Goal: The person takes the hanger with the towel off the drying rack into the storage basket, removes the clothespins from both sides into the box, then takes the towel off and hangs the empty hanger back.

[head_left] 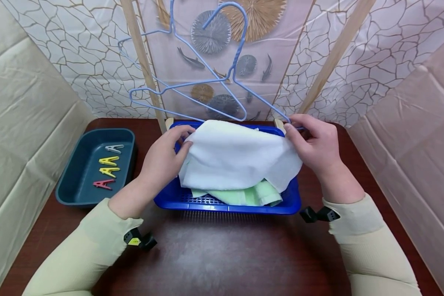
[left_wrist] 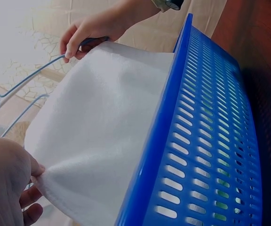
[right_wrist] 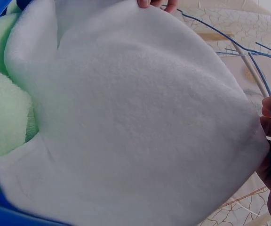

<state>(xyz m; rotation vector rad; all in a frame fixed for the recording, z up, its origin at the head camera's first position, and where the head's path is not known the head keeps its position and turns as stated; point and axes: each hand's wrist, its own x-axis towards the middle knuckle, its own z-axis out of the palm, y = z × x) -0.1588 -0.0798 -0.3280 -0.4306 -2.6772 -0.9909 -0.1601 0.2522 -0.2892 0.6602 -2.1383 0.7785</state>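
Observation:
A white towel (head_left: 237,158) is draped over a blue basket (head_left: 227,208), spread between both hands. My left hand (head_left: 164,154) pinches its left edge between thumb and fingers, creasing the cloth in the left wrist view. At the other side my right hand (head_left: 316,144) grips the right end of a blue wire hanger (head_left: 238,55), with the towel's edge right at its fingers. The hanger's lower bar passes behind the towel and is partly hidden. Under the white cloth, a light green towel (head_left: 240,196) lies in the basket.
A second blue hanger (head_left: 172,14) hangs behind the first. To the left sits a dark teal tray (head_left: 95,204) holding a grey clothespin (head_left: 114,148), yellow clothespins (head_left: 109,160) and a red clothespin (head_left: 103,184). Wooden poles (head_left: 325,70) rise at the back of the brown table (head_left: 222,255).

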